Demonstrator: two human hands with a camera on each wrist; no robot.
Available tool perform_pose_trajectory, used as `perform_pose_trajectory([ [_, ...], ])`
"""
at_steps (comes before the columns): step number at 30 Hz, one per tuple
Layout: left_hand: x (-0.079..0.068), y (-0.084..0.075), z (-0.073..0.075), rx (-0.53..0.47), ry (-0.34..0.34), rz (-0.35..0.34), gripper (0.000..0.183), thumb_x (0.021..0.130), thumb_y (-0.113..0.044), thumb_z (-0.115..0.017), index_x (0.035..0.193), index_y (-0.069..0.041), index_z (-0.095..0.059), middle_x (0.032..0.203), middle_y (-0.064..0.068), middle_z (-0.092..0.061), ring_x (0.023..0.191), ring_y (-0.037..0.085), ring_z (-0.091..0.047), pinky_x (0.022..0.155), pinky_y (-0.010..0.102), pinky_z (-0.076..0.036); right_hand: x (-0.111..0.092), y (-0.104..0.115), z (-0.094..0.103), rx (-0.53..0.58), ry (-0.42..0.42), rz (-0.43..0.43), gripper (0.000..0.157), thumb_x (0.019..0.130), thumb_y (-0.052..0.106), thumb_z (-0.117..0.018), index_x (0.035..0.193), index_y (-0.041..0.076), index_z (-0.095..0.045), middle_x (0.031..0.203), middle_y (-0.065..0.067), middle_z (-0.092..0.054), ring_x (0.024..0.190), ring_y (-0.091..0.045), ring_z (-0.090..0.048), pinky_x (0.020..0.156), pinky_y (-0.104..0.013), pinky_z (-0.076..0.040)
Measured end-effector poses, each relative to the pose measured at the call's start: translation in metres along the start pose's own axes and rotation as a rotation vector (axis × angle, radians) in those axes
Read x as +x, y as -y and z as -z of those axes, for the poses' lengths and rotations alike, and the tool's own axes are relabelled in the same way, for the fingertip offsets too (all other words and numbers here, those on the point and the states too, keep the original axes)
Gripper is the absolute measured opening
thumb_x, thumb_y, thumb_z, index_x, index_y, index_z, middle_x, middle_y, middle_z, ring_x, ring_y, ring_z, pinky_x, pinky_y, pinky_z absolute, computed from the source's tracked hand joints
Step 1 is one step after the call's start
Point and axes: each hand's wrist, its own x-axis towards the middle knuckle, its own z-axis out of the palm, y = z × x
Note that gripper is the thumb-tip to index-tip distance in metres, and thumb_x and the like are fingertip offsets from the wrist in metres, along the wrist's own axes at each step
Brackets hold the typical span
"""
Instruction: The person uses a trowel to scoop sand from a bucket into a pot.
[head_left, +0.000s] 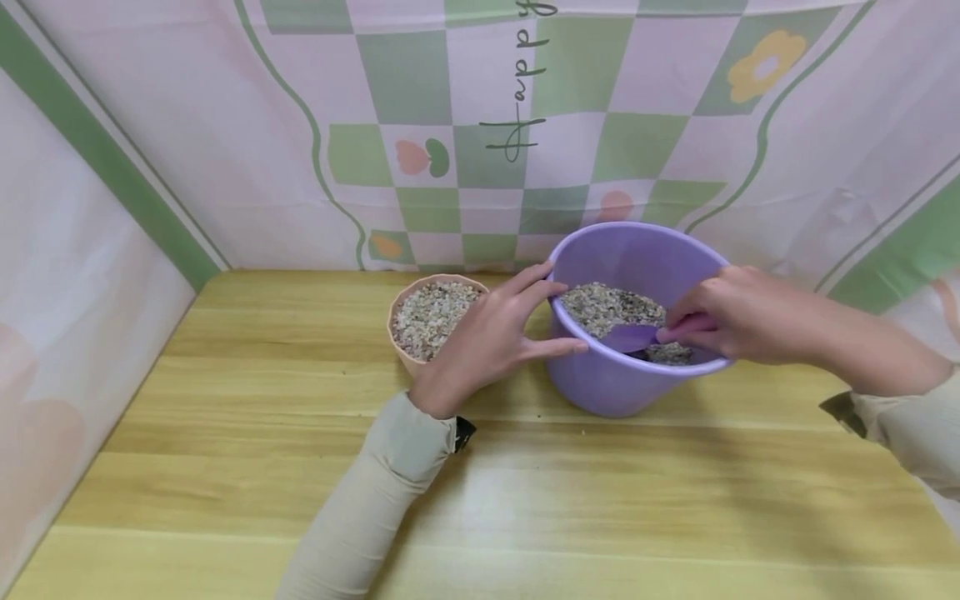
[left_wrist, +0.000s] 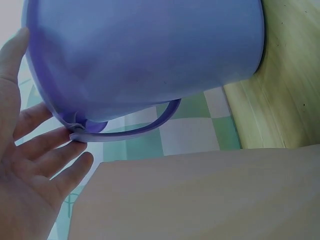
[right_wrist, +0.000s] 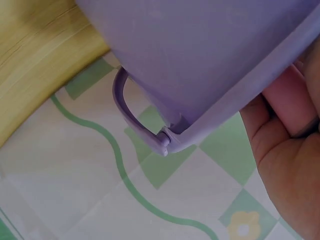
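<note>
A purple bucket (head_left: 611,383) stands on the table, partly filled with small gravel (head_left: 603,308). My left hand (head_left: 495,329) is at the bucket's left rim, with its thumb and fingers spread along the edge. In the left wrist view, those fingers (left_wrist: 37,120) look nearly straight beside the joint of the bucket handle (left_wrist: 135,132). My right hand (head_left: 738,312) reaches over the right rim and grips the handle of a small purple scoop (head_left: 630,337). The scoop's blade is inside the bucket, low over the gravel. In the right wrist view, the bucket wall (right_wrist: 210,55) hides the blade.
A peach-coloured pot (head_left: 405,354) heaped with pale gravel stands left of the bucket, partly hidden behind my left hand. Behind them hangs a checked green and white cloth (head_left: 412,79). A few loose grains lie on the wooden table (head_left: 225,433).
</note>
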Motion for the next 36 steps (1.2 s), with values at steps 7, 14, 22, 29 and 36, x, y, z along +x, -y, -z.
perform_pose_trajectory([
  [7, -0.0002, 0.0, -0.0011, -0.011, -0.014, -0.015, 0.074, 0.081, -0.058, -0.075, 0.135, -0.01, -0.061, 0.153, 0.012, -0.043, 0.106, 0.019, -0.065, 0.093, 0.027, -0.052, 0.0011, -0.0004, -0.002, -0.007, -0.026, -0.001, 0.014, 0.075, 0.013, -0.087, 0.081, 0.022, -0.078, 0.068, 0.019, -0.067, 0.056, 0.008, -0.056, 0.048, -0.015, -0.047],
  [14, 0.0003, -0.0014, -0.0012, -0.011, -0.018, -0.013, 0.073, 0.08, -0.057, -0.076, 0.134, -0.01, -0.062, 0.152, 0.012, -0.045, 0.109, 0.021, -0.066, 0.093, 0.026, -0.052, -0.0002, -0.0037, -0.0049, -0.036, -0.101, 0.042, 0.015, 0.072, 0.012, -0.089, 0.081, 0.019, -0.079, 0.071, 0.014, -0.07, 0.057, 0.005, -0.059, 0.049, -0.016, -0.048],
  [22, -0.0007, -0.0001, -0.0011, -0.022, -0.026, -0.003, 0.073, 0.079, -0.057, -0.077, 0.132, -0.009, -0.063, 0.153, 0.012, -0.044, 0.113, 0.022, -0.065, 0.095, 0.029, -0.052, 0.0023, -0.0049, -0.008, -0.03, -0.151, 0.063, 0.019, 0.07, 0.008, -0.088, 0.084, 0.017, -0.08, 0.075, 0.008, -0.073, 0.057, 0.001, -0.062, 0.049, -0.016, -0.049],
  [29, -0.0015, 0.0001, -0.0007, -0.027, -0.028, 0.001, 0.073, 0.079, -0.056, -0.078, 0.132, -0.009, -0.063, 0.153, 0.012, -0.044, 0.119, 0.024, -0.062, 0.098, 0.031, -0.05, 0.0055, -0.0046, -0.0086, -0.02, -0.161, 0.064, 0.016, 0.071, 0.008, -0.087, 0.085, 0.014, -0.08, 0.076, 0.005, -0.074, 0.058, -0.003, -0.064, 0.049, -0.015, -0.049],
  [36, -0.0008, -0.0011, -0.0005, -0.028, -0.032, -0.006, 0.072, 0.079, -0.056, -0.078, 0.132, -0.01, -0.064, 0.153, 0.012, -0.044, 0.121, 0.025, -0.061, 0.1, 0.031, -0.05, 0.0059, -0.006, -0.0098, -0.039, -0.221, 0.078, 0.014, 0.072, 0.008, -0.086, 0.083, 0.012, -0.08, 0.076, 0.003, -0.074, 0.059, -0.012, -0.069, 0.051, -0.021, -0.054],
])
